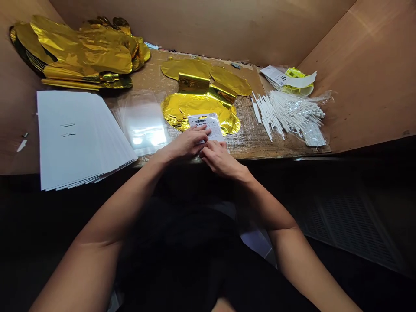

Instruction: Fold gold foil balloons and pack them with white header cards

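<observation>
A small packet [212, 125] with black print and a barcode lies at the front middle of the bench, over gold foil balloons [198, 106]. My left hand [191, 142] is closed on the packet's left side, its fingers lying over the print. Right beside it, my right hand [217, 155] is closed with fingers curled at the packet's lower edge. The fingertips of both hands are partly hidden. Clear plastic bags [139, 117] lie to the left of my left hand.
A fanned stack of white sheets [78, 143] overhangs the front edge at left. Behind it sits a big pile of gold foil balloons [87, 52]. White sticks [286, 112] spill from a clear bag at right, near a label strip [276, 77]. Wooden walls [367, 73] enclose the bench.
</observation>
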{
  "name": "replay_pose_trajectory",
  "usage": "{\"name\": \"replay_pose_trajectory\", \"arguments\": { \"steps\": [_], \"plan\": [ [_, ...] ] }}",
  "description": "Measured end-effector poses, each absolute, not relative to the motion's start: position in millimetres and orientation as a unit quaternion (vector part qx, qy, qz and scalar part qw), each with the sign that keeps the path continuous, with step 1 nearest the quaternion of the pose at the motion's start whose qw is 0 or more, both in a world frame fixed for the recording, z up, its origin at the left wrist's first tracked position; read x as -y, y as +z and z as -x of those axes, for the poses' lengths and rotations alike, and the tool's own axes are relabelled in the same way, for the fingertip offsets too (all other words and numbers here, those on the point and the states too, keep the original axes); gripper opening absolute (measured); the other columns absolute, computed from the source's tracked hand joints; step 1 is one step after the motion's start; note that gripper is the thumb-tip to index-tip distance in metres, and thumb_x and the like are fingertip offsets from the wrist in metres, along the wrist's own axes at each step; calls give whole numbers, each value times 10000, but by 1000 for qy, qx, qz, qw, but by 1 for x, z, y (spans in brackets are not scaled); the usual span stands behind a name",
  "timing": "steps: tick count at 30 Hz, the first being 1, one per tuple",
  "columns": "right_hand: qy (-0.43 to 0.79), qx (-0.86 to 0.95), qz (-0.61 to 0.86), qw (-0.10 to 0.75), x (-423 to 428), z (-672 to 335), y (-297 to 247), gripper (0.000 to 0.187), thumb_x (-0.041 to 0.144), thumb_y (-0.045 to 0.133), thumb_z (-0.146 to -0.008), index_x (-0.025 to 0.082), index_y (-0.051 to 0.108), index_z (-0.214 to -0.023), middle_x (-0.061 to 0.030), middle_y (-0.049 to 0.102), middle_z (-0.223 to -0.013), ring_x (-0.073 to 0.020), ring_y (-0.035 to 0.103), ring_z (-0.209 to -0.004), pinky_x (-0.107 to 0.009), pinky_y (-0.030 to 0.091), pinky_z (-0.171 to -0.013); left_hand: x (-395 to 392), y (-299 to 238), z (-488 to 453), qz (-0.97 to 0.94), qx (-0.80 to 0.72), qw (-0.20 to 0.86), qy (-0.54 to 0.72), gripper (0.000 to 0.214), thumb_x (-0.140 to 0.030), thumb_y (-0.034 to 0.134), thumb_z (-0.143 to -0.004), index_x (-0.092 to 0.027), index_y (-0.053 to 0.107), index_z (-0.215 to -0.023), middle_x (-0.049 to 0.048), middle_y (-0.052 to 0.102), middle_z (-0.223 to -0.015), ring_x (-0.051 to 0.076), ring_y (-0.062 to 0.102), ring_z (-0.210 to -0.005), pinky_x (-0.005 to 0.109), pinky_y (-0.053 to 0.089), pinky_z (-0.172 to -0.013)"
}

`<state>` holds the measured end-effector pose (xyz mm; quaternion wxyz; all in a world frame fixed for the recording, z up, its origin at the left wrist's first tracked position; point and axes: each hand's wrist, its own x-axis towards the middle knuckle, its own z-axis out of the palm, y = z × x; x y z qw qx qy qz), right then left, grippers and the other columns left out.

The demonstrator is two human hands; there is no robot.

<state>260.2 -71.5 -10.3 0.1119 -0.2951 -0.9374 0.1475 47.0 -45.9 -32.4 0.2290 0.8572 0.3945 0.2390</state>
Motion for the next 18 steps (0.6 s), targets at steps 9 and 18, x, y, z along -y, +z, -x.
{"name": "replay_pose_trajectory", "arguments": {
  "steps": [9,18],
  "plan": [
    [481,815,299,124,108,-359,18,384,601,522,-1070,236,615,-997,-48,605,-844,-204,529,-724,-356,472,-705,56,-26,-41,-872,-361,229,239,184,-164,578,-958,-211,747,-1012,84,653,-1535,340,455,-1571,606,329,-1306],
    [78,898,394,181,113,-337,-20,170,371,718,-1003,237,713,-1107,-147,642,-1247,-323,598,-1171,-483,493,-1027,67,-19,-44,-892,-306,252,216,156,-272,620,-970,-225,759,-916,60,694,-1468,312,529,-1507,534,376,-1298]
  ]
}}
